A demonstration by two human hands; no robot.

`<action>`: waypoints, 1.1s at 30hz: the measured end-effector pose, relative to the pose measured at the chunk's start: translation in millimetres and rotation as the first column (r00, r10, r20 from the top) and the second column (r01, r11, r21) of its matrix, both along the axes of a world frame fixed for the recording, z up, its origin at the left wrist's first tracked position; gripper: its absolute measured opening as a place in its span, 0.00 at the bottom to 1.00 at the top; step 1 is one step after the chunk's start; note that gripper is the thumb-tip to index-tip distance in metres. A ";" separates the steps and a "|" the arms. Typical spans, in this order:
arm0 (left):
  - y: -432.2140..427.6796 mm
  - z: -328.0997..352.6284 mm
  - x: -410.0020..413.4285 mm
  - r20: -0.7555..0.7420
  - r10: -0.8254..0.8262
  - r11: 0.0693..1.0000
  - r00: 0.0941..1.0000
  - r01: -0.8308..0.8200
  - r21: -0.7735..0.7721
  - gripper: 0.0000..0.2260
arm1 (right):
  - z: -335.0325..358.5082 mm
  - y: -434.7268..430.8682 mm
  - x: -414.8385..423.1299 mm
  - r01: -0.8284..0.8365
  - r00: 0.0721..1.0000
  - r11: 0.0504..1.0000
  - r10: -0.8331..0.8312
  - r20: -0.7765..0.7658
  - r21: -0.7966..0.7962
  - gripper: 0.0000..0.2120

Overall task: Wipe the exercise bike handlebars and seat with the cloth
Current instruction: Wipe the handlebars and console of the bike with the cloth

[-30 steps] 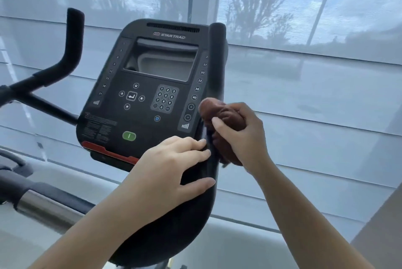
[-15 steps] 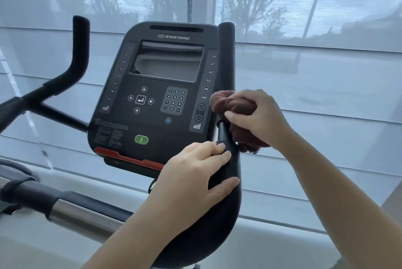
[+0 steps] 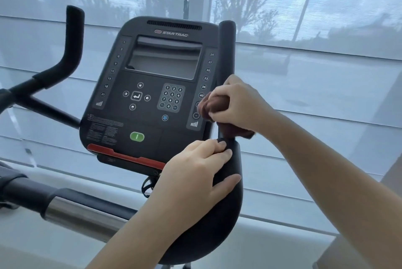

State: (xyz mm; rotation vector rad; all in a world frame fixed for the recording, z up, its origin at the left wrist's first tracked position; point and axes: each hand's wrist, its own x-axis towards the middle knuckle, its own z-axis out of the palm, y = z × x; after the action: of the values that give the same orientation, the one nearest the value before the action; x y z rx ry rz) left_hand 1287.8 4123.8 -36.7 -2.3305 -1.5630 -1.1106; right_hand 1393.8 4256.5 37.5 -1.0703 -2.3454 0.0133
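Observation:
The bike's right handlebar [image 3: 227, 51] is a black upright bar rising beside the console. A brown cloth [image 3: 214, 105] is wrapped around it at mid height, and my right hand [image 3: 237, 103] grips the cloth around the bar. Just below, my left hand [image 3: 195, 173] clasps the curved lower part of the same handlebar [image 3: 230, 203], fingers over the top and thumb at the side. The left handlebar [image 3: 72, 40] stands bare at the far left. The seat is out of view.
The black console [image 3: 152, 94] with keypad, green button and red strip sits between the two handlebars. A padded bar with a chrome section [image 3: 65, 208] crosses the lower left. Behind everything a window with a sheer blind [image 3: 315, 29] fills the background.
My right hand with the cloth has slid upward along the right handlebar. My left hand keeps its hold lower on the bar. The view has shifted slightly.

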 end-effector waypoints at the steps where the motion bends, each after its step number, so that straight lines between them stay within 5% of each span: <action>1: -0.5 0.0 -0.2 0.000 -0.002 1.000 1.000 0.002 0.002 0.21 | -3.8 -9.8 5.8 -0.042 0.999 0.998 0.042 -0.002 -0.036 0.08; 8: -2.7 -0.6 -0.7 0.003 -0.012 1.000 1.000 0.012 0.007 0.20 | -16.2 -31.7 41.4 -0.223 0.951 0.954 0.168 -0.261 -0.200 0.10; 11: 0.3 3.2 -2.8 -0.063 -0.030 1.000 0.998 0.029 -0.011 0.19 | -26.0 -22.1 50.0 -0.208 0.882 0.971 0.133 -0.452 -0.120 0.11; 15: 10.5 12.6 -12.1 -0.080 -0.101 0.992 0.992 0.094 -0.086 0.18 | -4.0 20.1 31.2 -0.005 0.593 0.999 0.034 -0.804 0.038 0.09; 17: 16.4 16.8 -16.4 -0.031 -0.153 0.980 0.988 0.148 -0.137 0.19 | 17.6 44.1 14.3 0.040 0.510 0.997 0.039 -0.859 0.069 0.08; 23: 24.9 13.3 -21.8 0.017 -0.205 0.969 0.979 0.205 -0.135 0.20 | -20.6 49.5 -4.6 0.037 0.752 0.982 0.095 -0.653 0.186 0.11; 33: 26.9 9.1 -22.3 0.097 -0.223 0.965 0.970 0.234 -0.118 0.18 | 27.3 85.5 -18.8 0.141 0.613 0.947 0.145 -0.777 0.288 0.09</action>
State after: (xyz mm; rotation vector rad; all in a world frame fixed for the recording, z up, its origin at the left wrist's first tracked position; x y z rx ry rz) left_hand 1265.5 4150.6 -27.6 -2.6383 -1.4602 -1.2020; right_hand 1375.1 4341.9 64.8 -0.6786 -1.4523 0.0854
